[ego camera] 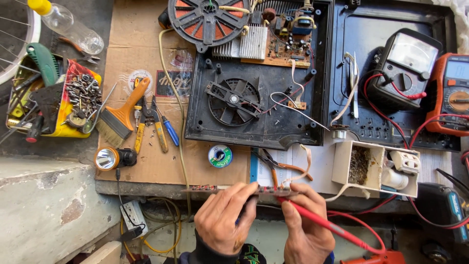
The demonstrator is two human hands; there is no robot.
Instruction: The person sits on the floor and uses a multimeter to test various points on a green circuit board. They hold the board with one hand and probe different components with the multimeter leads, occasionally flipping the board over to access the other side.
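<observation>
Both hands meet at the lower middle of the head view, over the near edge of the tabletop (146,168). Left hand (225,220) is curled, fingers folded down and knuckles toward the camera, gripping a long narrow circuit board strip (215,188) that runs level along the tabletop's front edge and sticks out to the left past the fingers; a black probe seems tucked under the fingers, but it is too hidden to be sure. Right hand (304,226) is closed in a pen-like pinch around a red multimeter probe (317,221), whose tip points up-left and sits on the strip near its right end, while its handle and red lead slope away to the lower right. The two wrists come up from the bottom edge, close together, with dark sleeve cuffs just showing. Just beyond the strip lie orange-handled pliers (278,166) and a small spool of solder (220,156). Farther back sits an opened induction cooker base (259,127) with its black fan (233,101), a green-brown control board (283,41) and the copper coil disc (207,19). To the right stand an analog multimeter (405,63) and an orange digital multimeter (452,93), their red leads trailing toward the hands. A paintbrush (119,117) and a small flashlight (110,158) lie on cardboard to the left.
</observation>
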